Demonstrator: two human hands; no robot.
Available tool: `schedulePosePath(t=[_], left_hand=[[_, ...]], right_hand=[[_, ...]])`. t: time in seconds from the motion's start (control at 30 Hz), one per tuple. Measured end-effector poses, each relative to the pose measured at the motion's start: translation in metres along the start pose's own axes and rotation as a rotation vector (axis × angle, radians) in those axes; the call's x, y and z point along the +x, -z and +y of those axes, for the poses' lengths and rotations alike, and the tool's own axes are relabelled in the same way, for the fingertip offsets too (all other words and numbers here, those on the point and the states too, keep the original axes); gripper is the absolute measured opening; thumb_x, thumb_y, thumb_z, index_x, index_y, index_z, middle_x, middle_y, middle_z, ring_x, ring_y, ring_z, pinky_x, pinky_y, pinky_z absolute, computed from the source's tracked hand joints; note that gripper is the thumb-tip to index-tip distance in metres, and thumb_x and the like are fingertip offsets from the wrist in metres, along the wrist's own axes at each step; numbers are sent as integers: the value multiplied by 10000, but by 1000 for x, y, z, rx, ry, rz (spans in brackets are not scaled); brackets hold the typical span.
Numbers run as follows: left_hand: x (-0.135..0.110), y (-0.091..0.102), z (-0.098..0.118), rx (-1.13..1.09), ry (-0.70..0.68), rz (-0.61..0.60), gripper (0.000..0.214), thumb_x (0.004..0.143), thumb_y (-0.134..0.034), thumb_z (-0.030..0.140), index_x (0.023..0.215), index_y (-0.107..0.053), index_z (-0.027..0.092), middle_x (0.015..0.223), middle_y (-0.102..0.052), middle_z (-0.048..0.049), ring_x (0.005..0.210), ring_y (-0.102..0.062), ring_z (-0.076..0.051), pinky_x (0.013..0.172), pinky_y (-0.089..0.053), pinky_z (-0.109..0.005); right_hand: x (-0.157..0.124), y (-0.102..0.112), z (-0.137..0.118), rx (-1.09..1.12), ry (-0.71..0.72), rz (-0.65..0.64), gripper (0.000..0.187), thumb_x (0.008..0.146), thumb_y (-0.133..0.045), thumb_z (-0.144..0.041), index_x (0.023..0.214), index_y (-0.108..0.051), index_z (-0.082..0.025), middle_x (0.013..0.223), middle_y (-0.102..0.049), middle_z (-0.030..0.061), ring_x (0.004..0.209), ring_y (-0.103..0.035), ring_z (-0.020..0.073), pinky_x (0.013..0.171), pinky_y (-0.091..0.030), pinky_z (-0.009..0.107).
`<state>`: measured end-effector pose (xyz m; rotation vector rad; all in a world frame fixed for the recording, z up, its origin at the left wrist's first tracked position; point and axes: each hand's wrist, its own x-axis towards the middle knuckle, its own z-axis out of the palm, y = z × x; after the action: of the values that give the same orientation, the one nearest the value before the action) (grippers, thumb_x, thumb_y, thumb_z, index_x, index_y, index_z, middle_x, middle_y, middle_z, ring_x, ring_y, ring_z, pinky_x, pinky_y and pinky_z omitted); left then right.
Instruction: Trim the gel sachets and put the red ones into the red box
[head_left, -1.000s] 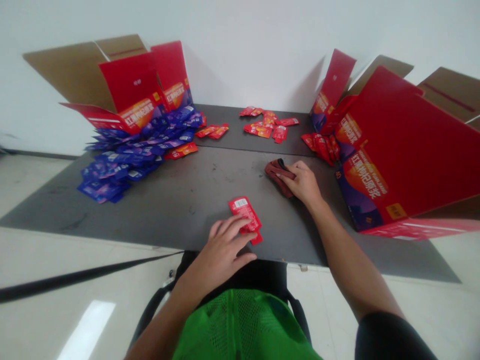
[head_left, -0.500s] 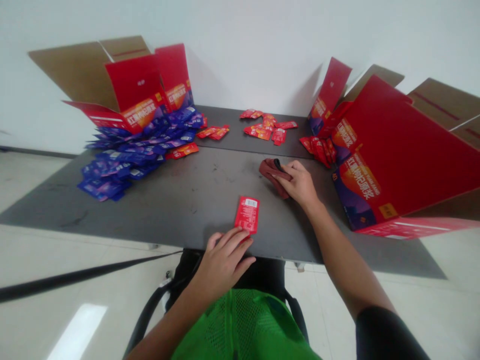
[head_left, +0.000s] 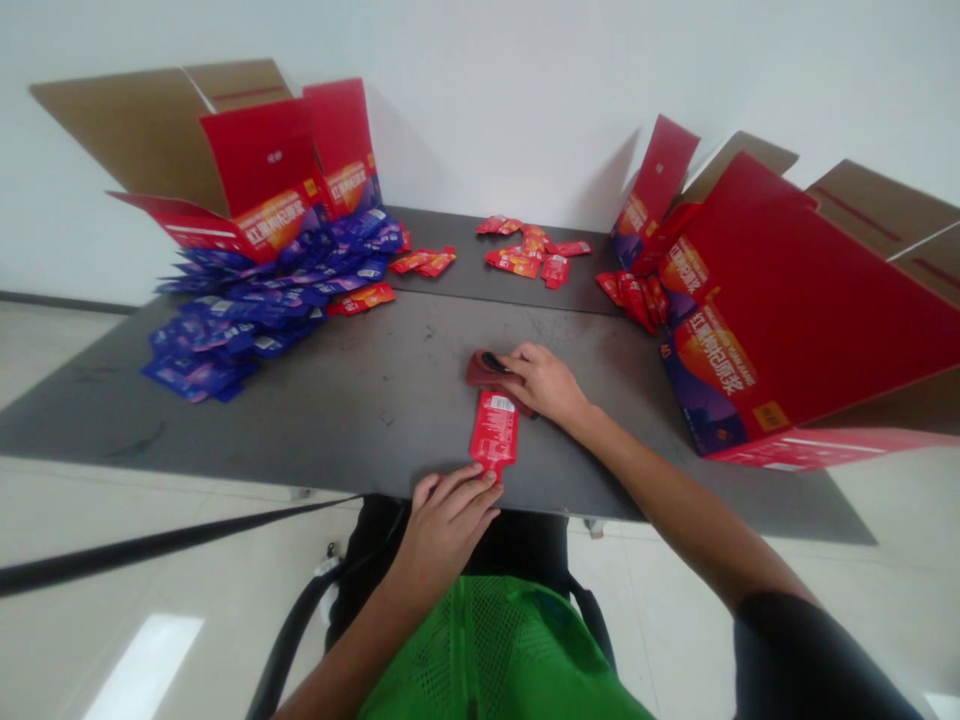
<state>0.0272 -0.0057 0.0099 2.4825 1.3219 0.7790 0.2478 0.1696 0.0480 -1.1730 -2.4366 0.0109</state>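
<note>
A red printed sachet (head_left: 495, 430) lies flat near the table's front edge, its narrow neck toward me. Fingertips of my left hand (head_left: 450, 520) rest on that neck; the fingers are stretched out and the hand is open. My right hand (head_left: 547, 380) is closed round a folded reddish-brown cloth (head_left: 480, 370) with a dark edge. The cloth touches the table just beyond the sachet's far end, and part of it is hidden under the hand.
Blue sachets (head_left: 247, 310) are heaped at the left before an open red carton (head_left: 255, 170). Loose red sachets (head_left: 525, 255) lie at the back, and more red sachets (head_left: 634, 298) lie beside a large open carton (head_left: 787, 300) on the right. A wall (head_left: 495, 100) stands behind the grey table (head_left: 360, 400).
My right hand has moved left and toward me with the cloth, to the sachet's far end. My left fingertips have shifted slightly toward me, uncovering more of the sachet's neck.
</note>
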Motion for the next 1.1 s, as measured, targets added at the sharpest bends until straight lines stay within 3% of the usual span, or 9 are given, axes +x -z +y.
schedulePosePath(t=[0.07, 0.17, 0.3, 0.43, 0.53, 0.67, 0.77, 0.97, 1.1], left_hand=[[-1, -1, -1, -12, 9, 8, 260, 1023, -574, 298, 1243, -710, 279, 1228, -746, -44, 1230, -625, -236, 1009, -382, -425], [-2, -5, -3, -32, 23, 18, 261, 1013, -594, 303, 1248, -706, 294, 1241, -742, -29, 1239, -621, -236, 1009, -383, -423], [-2, -6, -4, -36, 36, 26, 249, 1001, -612, 302, 1225, -722, 299, 1228, -747, -22, 1208, -639, -232, 1003, -408, -419], [0, -3, -2, -58, 47, 0, 253, 996, -616, 289, 1222, -729, 299, 1204, -753, -35, 1213, -636, -242, 1009, -428, -433], [1, -2, -2, -79, 46, 16, 249, 991, -625, 285, 1217, -729, 290, 1198, -755, -38, 1213, -635, -248, 1007, -428, -444], [-1, -5, -4, -89, 43, 28, 248, 989, -633, 292, 1220, -721, 293, 1214, -750, -24, 1209, -634, -241, 1003, -424, -435], [-1, -5, -5, -90, 44, 25, 242, 991, -631, 299, 1216, -720, 296, 1228, -745, -17, 1208, -633, -236, 1009, -416, -428], [0, -2, -4, -83, 45, 18, 248, 970, -663, 284, 1211, -720, 296, 1214, -749, -13, 1218, -626, -238, 1018, -405, -431], [0, -3, -4, -89, 40, 33, 246, 972, -661, 284, 1211, -718, 293, 1217, -748, -11, 1205, -631, -239, 1001, -407, -428]], right_hand=[[4, 11, 3, -27, -16, 29, 363, 996, -589, -367, 1322, -679, -236, 1033, -647, 97, 928, -577, 237, 822, -485, 351], [-12, 24, -27, 41, 49, 59, 389, 1013, -554, -369, 1372, -637, -245, 1067, -646, 92, 950, -573, 234, 845, -491, 357], [-37, 14, -62, 142, 207, -70, 376, 1007, -565, -353, 1369, -634, -280, 1110, -645, 74, 1004, -583, 225, 835, -508, 341], [-20, -2, -33, 114, 106, -22, 347, 995, -595, -353, 1323, -671, -267, 1056, -648, 80, 963, -583, 224, 840, -502, 349], [-3, 6, -13, 17, 30, 15, 354, 983, -611, -340, 1316, -677, -242, 1027, -645, 92, 938, -575, 239, 827, -493, 358], [-19, 19, -39, 81, 93, 14, 383, 1007, -562, -361, 1371, -632, -262, 1096, -644, 90, 975, -577, 240, 833, -500, 363], [-35, 11, -56, 141, 199, -51, 376, 1014, -551, -367, 1367, -633, -270, 1113, -651, 77, 994, -583, 230, 841, -509, 350], [-5, 4, -10, 15, 30, -2, 344, 995, -588, -341, 1306, -681, -228, 1035, -655, 95, 941, -587, 239, 828, -505, 359], [-12, 19, -28, 45, 56, 27, 375, 1006, -565, -358, 1355, -647, -246, 1088, -652, 94, 966, -583, 237, 828, -503, 357]])
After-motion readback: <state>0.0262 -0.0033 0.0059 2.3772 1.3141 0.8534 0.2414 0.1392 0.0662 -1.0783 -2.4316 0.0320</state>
